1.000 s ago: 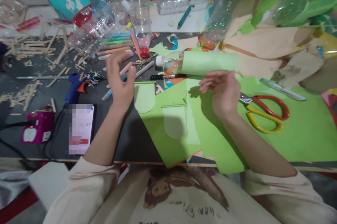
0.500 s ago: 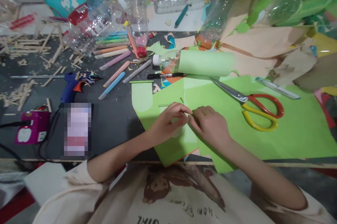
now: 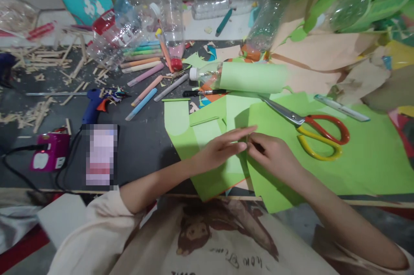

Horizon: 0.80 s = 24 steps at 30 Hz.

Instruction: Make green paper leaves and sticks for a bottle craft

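Note:
My right hand has its fingers bent in a pinch at the raised left edge of a large green paper sheet. Facing it, my left hand stretches its fingers across that edge, thumb apart from them and its tip close to the right hand. Whether the left thumb touches the paper is hard to see. Beneath the left hand lie another green sheet and a pale green paper piece. A thin rolled green strip rests just beyond. Red-and-yellow-handled scissors lie on the large sheet.
A bottle wrapped in pale green paper lies behind my hands, near a black pen. Leftward are markers, a blue glue gun, a phone and a purple box. A utility knife lies at right.
Both hands have shifted right, and the large green sheet's left edge has moved right and lifted. My left fingers have straightened. More of the pale paper and the rolled strip now shows.

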Available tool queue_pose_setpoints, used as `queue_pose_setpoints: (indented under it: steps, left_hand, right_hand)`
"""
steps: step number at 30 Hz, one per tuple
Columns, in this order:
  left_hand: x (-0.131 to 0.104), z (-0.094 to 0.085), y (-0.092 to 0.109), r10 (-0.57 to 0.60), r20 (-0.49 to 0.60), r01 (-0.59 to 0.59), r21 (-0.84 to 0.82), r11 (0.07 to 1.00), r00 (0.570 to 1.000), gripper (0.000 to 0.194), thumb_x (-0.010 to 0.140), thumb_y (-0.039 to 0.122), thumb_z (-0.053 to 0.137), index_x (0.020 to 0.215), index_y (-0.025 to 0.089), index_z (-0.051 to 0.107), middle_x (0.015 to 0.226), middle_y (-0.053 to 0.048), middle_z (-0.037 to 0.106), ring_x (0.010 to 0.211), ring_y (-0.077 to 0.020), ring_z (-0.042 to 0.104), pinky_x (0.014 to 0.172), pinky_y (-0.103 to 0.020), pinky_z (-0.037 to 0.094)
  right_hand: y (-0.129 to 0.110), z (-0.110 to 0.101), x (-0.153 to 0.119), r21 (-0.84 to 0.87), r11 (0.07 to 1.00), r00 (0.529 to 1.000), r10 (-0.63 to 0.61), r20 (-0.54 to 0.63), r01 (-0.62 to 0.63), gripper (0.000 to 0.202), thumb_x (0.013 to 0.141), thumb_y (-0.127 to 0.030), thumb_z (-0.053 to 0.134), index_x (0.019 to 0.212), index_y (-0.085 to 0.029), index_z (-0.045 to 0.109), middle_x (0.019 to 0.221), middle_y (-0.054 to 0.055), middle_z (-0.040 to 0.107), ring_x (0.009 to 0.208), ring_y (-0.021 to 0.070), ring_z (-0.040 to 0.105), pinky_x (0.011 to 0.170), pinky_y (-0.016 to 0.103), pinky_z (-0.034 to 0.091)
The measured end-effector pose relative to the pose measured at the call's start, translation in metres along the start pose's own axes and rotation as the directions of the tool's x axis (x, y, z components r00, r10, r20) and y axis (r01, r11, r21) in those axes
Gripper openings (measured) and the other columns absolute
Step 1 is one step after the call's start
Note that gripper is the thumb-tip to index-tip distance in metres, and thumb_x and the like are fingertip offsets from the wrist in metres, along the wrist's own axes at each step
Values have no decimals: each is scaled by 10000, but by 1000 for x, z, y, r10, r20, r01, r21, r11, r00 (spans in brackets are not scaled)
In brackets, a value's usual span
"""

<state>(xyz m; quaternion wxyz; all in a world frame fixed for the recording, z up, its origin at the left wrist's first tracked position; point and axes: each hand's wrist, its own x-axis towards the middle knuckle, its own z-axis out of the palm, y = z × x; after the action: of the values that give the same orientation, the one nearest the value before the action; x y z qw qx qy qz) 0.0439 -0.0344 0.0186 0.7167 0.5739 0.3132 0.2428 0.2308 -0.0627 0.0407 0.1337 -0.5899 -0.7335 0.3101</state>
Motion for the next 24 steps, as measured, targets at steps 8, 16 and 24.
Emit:
queue_pose_setpoints:
  steps: [8, 16, 24]
  left_hand:
    - [17, 22, 11, -290, -132, 285, -57, 957, 948, 594, 938, 351, 447, 1494, 142, 434, 1603, -47, 365, 1520, -265, 274, 1266, -426, 196]
    - [-3, 9, 11, -130, -125, 113, -134, 985, 984, 422, 917, 397, 526, 1247, 191, 690, 1428, -31, 595, 1383, -268, 502, 1203, -427, 349]
    - [-39, -66, 14, -183, -597, 180, -66, 982, 781, 405, 732, 304, 698, 1112, 166, 723, 1012, -53, 767, 804, -189, 701, 692, -290, 560]
  right_hand:
    - [40, 7, -5, 70, 997, 956, -5, -293, 27, 261, 930, -448, 500, 1045, -240, 607, 1127, 130, 698, 1077, 306, 636, 913, 469, 500]
    - [78, -5, -7, 2, 993, 918, 108, -381, -116, 455, 947, -528, 473, 1272, -226, 576, 1409, 175, 574, 1299, 361, 532, 1081, 594, 391]
    - [79, -12, 2, 108, 984, 895, 171, -411, -139, 410, 932, -505, 498, 1256, -268, 585, 1324, 133, 631, 1273, 334, 565, 1082, 619, 405]
